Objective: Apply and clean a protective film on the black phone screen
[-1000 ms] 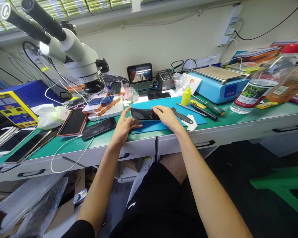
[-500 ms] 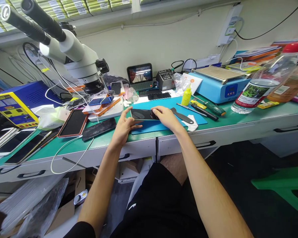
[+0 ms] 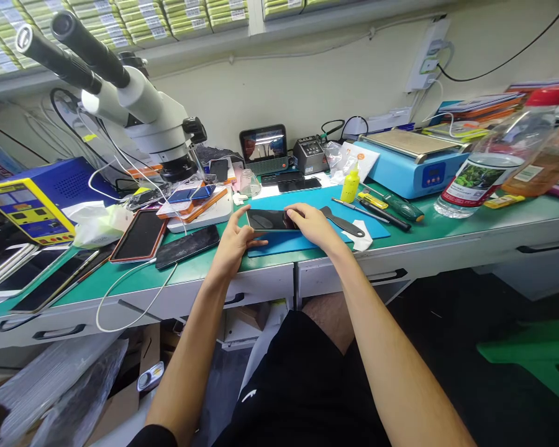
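Phone (image 3: 270, 220), one: dark glossy screen up, long side level with the table's front edge, held over the near part of the blue mat (image 3: 284, 245); contact with the mat cannot be told.

Left hand (image 3: 233, 241): clamped on the phone's left end, one finger at its far left corner, others beneath.

Right hand (image 3: 312, 225): clamped on the phone's right end, a digit on the screen; remaining fingers partly hidden.

Table (image 3: 193, 270): green top.

On the mat, right of the right hand: spatula (image 3: 345, 225), black, its handle lying over white paper (image 3: 364, 241) at the mat's front edge; yellow bottle (image 3: 351, 186), upright, farther back.

Mat's right edge: black pen (image 3: 386, 215), lying aslant; green-handled screwdriver (image 3: 398, 208), beside it.

Toward the table's right end: blue heater (image 3: 407, 167); water bottle (image 3: 479, 174), red cap.

Left of the left hand, near the table's front edge: black phone (image 3: 189, 246), flat; white cable (image 3: 105, 304), looping over that edge.

Toward the table's back edge: microscope (image 3: 153, 124), left; monitor (image 3: 263, 146), middle.
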Tool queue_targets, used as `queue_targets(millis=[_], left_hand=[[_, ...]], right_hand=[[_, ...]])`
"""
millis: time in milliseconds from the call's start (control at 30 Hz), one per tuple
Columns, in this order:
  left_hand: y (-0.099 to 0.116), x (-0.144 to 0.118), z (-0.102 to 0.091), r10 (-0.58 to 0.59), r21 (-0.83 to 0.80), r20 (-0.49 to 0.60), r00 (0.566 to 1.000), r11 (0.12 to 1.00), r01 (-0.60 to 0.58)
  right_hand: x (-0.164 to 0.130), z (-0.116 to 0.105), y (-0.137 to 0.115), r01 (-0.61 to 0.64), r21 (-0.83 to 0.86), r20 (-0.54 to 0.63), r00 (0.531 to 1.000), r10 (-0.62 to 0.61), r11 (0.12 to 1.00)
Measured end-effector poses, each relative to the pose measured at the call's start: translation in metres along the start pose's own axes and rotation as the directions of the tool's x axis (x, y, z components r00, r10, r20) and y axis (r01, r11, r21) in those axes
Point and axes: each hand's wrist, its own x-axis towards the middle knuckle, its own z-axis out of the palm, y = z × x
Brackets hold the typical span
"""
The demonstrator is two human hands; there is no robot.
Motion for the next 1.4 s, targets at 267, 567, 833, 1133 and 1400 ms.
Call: queue_targets(millis=[267,567,833,1133,1400], left_hand=[[0.0003,0.0008,0.0005,-0.004,0.014,0.007,1.000,1.000,0.004],[0.0010,0.0001,0.0015,0.003,0.023,0.010,1.000,1.000,-0.003],[0.0005,-0.0003,0.0014,0.022,0.020,-0.003,1.000,1.000,-0.022],[0.0010,-0.0014,0.0023,0.035,0.020,-0.005,0.999,0.999,-0.035],[0.0009,-0.0016,0.0013,0.038,0.032,-0.002,0.999,0.999,-0.038]], right_hand=[[-0.0010,-0.0001,-0.0013,-0.005,-0.015,0.001,1.000,0.005,1.000],[-0.0019,0.0005,-0.0016,0.003,-0.033,0.002,1.000,-0.002,0.999],[0.0013,0.0027,0.0027,0.007,-0.050,-0.002,1.000,-0.008,0.999],[0.0012,0.0042,0.0040,0.018,-0.051,-0.005,1.000,-0.018,0.999],[0.0010,0.0034,0.0046,0.037,-0.042,-0.004,0.999,-0.037,0.998]])
